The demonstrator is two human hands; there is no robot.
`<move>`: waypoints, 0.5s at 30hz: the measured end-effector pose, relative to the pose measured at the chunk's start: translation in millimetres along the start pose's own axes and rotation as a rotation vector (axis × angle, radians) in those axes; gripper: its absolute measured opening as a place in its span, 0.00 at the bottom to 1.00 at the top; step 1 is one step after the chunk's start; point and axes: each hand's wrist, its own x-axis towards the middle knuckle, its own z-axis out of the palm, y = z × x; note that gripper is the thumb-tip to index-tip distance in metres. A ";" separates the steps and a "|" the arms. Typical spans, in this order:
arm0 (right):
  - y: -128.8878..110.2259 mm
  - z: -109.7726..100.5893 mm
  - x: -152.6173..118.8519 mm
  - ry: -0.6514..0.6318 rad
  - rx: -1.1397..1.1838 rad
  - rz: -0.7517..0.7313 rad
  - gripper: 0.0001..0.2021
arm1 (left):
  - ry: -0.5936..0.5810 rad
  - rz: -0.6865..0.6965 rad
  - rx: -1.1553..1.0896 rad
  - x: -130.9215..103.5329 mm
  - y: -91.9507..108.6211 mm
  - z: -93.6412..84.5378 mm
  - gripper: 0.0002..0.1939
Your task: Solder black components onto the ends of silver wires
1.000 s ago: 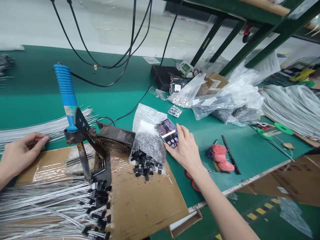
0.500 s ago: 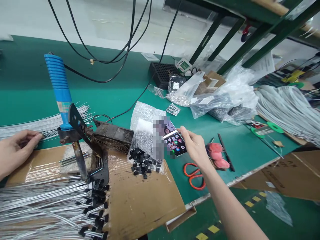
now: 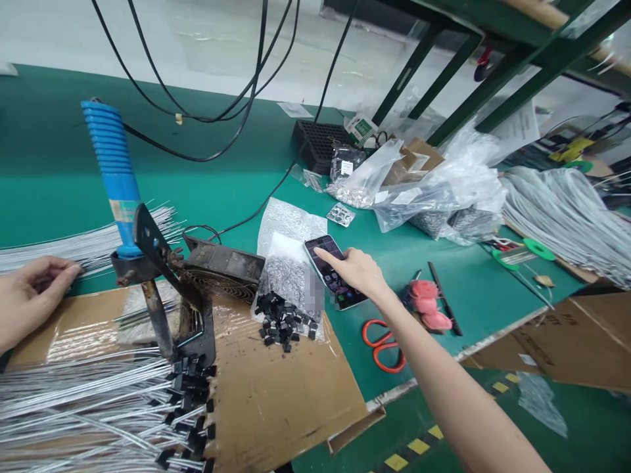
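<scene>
Item, right hand (image 3: 362,269): one digit reached out over the phone (image 3: 340,289), apparently to work its screen; whether the hidden fingers gripped the edge could not be told.
Item, phone: directly under that hand, screen up, probably so it could be read and touched.
Item, left hand (image 3: 34,295): thumb and forefinger drawn close at the thin wires (image 3: 64,246), perhaps keeping a place there; a pinch on any wire could not be confirmed.
Item, blue-handled tool (image 3: 114,164): upright just right of the left hand, seemingly stood so for easy reach.
Item, clear bag (image 3: 288,263): left of the right hand, its mouth spilling black caps (image 3: 283,322), likely for picking singly.
Item, capped wires (image 3: 73,394): below the left hand, mostly laid one way, presumably to keep the black ends together.
Item, orange-handled scissors (image 3: 383,346): below the right hand.
</scene>
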 end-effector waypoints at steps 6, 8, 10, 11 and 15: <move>-8.7 0.4 5.0 -0.015 -0.154 0.039 0.24 | 0.018 -0.032 0.003 2.5 -5.5 5.9 0.20; -8.9 1.2 6.3 -0.014 -0.173 0.041 0.23 | 0.020 -0.024 0.003 2.1 -6.0 6.4 0.20; -8.6 2.2 7.8 -0.010 -0.175 0.043 0.21 | 0.016 -0.029 0.002 0.7 -3.4 4.9 0.20; -8.0 2.5 8.6 -0.008 -0.169 0.042 0.21 | 0.014 -0.037 -0.002 -0.3 -0.7 3.6 0.20; 0.7 0.9 10.9 -0.002 -0.086 0.007 0.19 | 0.005 -0.072 -0.003 -4.9 15.9 -3.4 0.21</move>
